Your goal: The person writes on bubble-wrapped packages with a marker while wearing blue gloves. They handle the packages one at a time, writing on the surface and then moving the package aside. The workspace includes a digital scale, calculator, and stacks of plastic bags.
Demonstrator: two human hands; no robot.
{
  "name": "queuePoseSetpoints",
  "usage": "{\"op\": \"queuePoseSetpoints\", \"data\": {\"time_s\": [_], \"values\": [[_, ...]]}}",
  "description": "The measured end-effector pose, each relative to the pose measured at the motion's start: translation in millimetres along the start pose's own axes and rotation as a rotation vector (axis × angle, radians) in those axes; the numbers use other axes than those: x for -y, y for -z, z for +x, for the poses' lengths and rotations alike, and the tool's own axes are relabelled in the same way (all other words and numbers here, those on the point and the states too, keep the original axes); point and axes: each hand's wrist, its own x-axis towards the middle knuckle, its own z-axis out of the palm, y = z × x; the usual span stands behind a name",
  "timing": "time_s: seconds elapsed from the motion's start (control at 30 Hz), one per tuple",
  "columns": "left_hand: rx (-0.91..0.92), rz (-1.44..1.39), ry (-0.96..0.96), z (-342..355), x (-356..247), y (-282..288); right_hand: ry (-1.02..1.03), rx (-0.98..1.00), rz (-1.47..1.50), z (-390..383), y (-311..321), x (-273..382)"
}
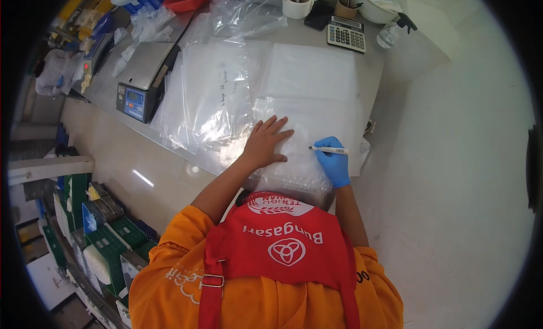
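My bare left hand [267, 143] lies flat with fingers spread on a stack of clear plastic bags [305, 122] near the table's front edge. In a blue glove, my right hand [334, 162] grips a white marker [331, 150], its dark tip pointing left, close over the bags' surface. I cannot tell whether the tip touches the plastic. To the left of this stack lies a second pile of clear bags [209, 97], and the upper ones carry dark handwriting.
A digital scale [136, 100] with a metal plate stands left of the bags. Toward the back right are a calculator [346, 35], a roll of tape [297, 5], a white bowl [378, 7] and a spray bottle [389, 36]. Green boxes [107, 255] fill the lower left. A white wall rises at right.
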Motion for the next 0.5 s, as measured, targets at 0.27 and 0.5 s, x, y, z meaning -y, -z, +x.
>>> {"op": "queuePoseSetpoints", "data": {"time_s": [0.27,0.5], "values": [[0.008,0.003,0.001,-0.3,0.0,3.1,-0.007,0.007,-0.006,-2.9,-0.4,-1.6],[0.010,0.002,0.002,-0.3,0.9,0.9,-0.038,-0.063,0.075,-3.8,3.4,-1.5]]}}
